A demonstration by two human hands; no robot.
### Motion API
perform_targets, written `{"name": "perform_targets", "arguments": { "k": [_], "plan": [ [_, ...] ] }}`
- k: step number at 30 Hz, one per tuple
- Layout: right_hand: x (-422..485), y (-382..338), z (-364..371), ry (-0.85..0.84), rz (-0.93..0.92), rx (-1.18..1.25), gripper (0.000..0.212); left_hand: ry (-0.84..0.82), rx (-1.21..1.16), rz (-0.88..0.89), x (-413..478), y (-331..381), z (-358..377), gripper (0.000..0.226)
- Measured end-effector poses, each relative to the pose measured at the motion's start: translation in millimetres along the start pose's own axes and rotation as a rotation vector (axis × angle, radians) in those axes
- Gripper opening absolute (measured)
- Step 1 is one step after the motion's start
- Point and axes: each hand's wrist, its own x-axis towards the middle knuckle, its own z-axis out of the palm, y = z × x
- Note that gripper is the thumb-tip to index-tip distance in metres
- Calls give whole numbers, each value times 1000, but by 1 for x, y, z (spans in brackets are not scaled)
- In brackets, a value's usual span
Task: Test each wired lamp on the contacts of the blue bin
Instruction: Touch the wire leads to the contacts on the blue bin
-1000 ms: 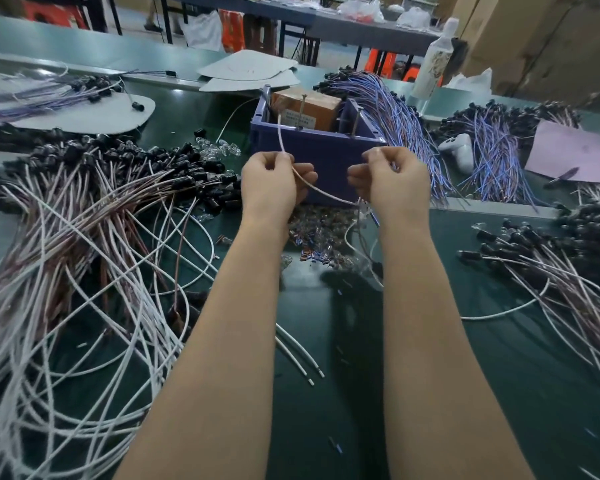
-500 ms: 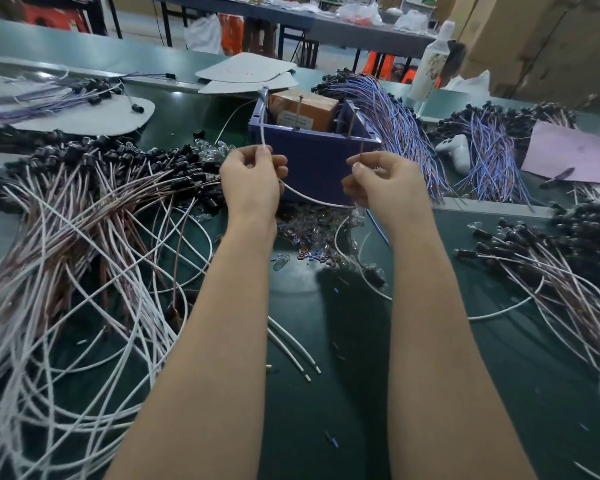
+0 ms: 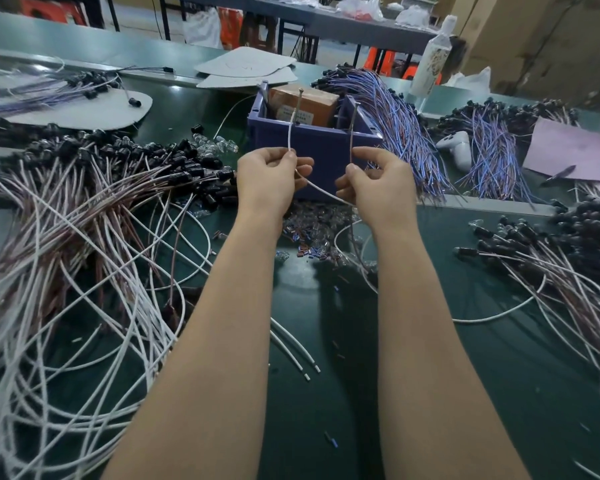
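Our left hand [image 3: 271, 178] pinches one end of a thin white lamp wire [image 3: 323, 191] between thumb and forefinger, the other fingers curled. Our right hand [image 3: 378, 183] pinches the other end likewise. Both ends stand upright before the near wall of the blue plastic bin [image 3: 326, 143], their tips at its rim; we cannot tell if they touch the contacts. A brown cardboard box [image 3: 309, 103] sits inside the bin. Left of the bin lies a heap of white and brown wires with black sockets [image 3: 84, 209]; right of it, bundles of blue-violet wires [image 3: 399, 133].
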Motion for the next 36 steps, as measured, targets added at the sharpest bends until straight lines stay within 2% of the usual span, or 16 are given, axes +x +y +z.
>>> {"name": "perform_targets", "arguments": {
  "k": [6,19,25,36],
  "plan": [
    [5,-1,-7,-66,3,-8,23,-10,6,-8,1,2,-1,11],
    [10,-3,-17,-164,55,81,26,-25,22,-2,3,2,1,13],
    [13,-5,-23,-227,111,110,37,-28,26,-9,3,1,0,13],
    [9,-9,-23,-244,150,160,40,-15,57,-13,5,1,-2,13]
  ]
}}
